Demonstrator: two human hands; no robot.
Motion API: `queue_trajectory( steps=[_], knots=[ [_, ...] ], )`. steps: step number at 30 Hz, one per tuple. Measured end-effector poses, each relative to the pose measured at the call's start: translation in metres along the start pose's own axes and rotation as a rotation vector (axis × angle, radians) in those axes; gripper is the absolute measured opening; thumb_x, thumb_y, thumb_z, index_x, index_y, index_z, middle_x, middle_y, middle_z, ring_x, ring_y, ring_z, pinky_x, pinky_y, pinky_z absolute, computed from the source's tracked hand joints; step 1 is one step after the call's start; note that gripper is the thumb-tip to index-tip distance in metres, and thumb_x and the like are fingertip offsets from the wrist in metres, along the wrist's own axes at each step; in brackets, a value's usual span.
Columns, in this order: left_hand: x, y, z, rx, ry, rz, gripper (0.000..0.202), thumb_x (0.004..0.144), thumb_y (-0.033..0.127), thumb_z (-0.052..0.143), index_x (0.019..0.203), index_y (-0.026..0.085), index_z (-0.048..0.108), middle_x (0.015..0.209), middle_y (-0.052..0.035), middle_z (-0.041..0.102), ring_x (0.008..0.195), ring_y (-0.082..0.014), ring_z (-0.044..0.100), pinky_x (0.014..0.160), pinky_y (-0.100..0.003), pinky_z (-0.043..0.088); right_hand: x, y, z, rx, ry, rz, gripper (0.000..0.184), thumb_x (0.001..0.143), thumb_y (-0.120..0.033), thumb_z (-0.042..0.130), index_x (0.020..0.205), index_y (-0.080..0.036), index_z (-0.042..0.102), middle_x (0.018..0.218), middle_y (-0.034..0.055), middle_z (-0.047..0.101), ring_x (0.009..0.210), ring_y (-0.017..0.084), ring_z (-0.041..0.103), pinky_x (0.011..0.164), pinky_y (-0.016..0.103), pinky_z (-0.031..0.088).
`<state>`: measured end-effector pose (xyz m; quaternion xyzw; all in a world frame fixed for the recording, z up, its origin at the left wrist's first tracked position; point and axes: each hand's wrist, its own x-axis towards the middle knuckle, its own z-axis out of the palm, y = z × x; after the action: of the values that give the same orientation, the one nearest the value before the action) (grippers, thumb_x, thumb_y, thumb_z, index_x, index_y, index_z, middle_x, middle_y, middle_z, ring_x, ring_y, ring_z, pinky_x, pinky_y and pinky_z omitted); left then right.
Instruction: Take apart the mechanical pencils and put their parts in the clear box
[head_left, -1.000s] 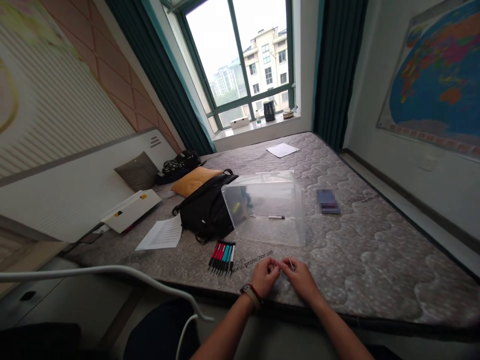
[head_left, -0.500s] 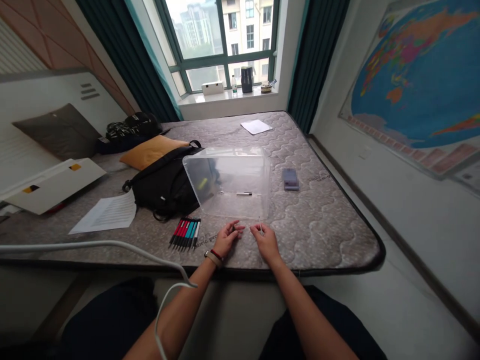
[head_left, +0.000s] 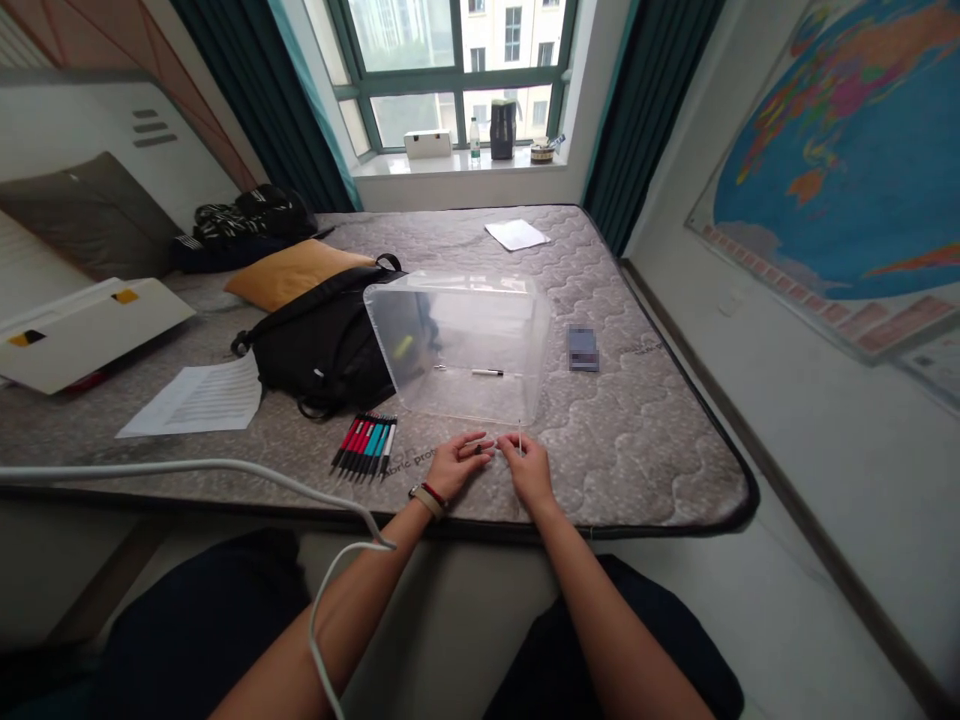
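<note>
My right hand [head_left: 529,474] pinches a thin whitish rod that looks like a pen refill [head_left: 520,436], its upper end pointing up. Close beside it, my left hand [head_left: 454,466] has its fingers curled around something small and dark, too small to name; the fingertips of both hands nearly meet. Just beyond them a clear plastic bin [head_left: 465,402] lies on its side, opening towards me. Within the bin area lie a white pen with a black end [head_left: 487,373] and a small thin part [head_left: 440,368]. A row of red, black, teal and white pens [head_left: 364,446] rests left of my left hand.
Everything rests on a patterned mattress [head_left: 645,450]. A black backpack [head_left: 322,350] touches the bin's left side, near a printed sheet [head_left: 199,398]. Right of the bin lies a blurred phone-like object [head_left: 583,349]. A white cable [head_left: 225,465] crosses the front left.
The view has tilted and shifted slightly. My two hands have come closer together at the fingertips, with the thin rod still in the right one.
</note>
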<state>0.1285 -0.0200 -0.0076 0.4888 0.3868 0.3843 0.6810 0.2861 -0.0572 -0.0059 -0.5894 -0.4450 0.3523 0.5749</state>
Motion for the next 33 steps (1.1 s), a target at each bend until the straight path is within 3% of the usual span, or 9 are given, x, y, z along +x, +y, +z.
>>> queue_trajectory(
  steps=[3,11,17,33],
  knots=[
    [-0.0016,-0.0003,0.0058,0.069,0.002,0.049,0.046,0.069,0.03,0.084,0.108,0.013,0.067,0.11,-0.0151,0.074,0.11,-0.0308,0.067,0.096,-0.046,0.053,0.0019,0.003,0.0017,0.017,0.003,0.0,0.027,0.086,-0.039,0.06,0.079,-0.016,0.071,0.077,0.0047,0.071,0.077,0.021,0.063,0.077,0.031,0.045],
    [-0.0006,-0.0034,0.008,0.168,0.012,0.095,0.045,0.072,0.031,0.081,0.111,0.014,0.066,0.114,-0.015,0.072,0.11,-0.0303,0.067,0.095,-0.045,0.054,0.0029,-0.0018,0.0019,0.07,-0.077,-0.038,0.025,0.086,-0.038,0.061,0.077,-0.018,0.072,0.078,0.0041,0.073,0.08,0.021,0.066,0.082,0.032,0.046],
    [-0.0018,0.0003,0.0087,0.198,-0.011,0.057,0.055,0.072,0.031,0.082,0.12,0.013,0.062,0.11,-0.0155,0.074,0.108,-0.0307,0.068,0.094,-0.046,0.054,0.0029,-0.0015,0.0026,0.026,-0.059,-0.014,0.024,0.084,-0.039,0.063,0.08,-0.018,0.073,0.079,0.0047,0.074,0.081,0.023,0.066,0.083,0.033,0.046],
    [0.0011,0.0,0.0028,0.114,-0.06,0.046,0.06,0.067,0.035,0.085,0.119,0.014,0.063,0.112,-0.0145,0.073,0.107,-0.0296,0.068,0.097,-0.044,0.052,0.0004,-0.0031,0.0033,-0.095,-0.131,-0.124,0.022,0.084,-0.038,0.064,0.086,-0.018,0.073,0.09,0.0075,0.071,0.089,0.024,0.064,0.085,0.035,0.046]
  ],
)
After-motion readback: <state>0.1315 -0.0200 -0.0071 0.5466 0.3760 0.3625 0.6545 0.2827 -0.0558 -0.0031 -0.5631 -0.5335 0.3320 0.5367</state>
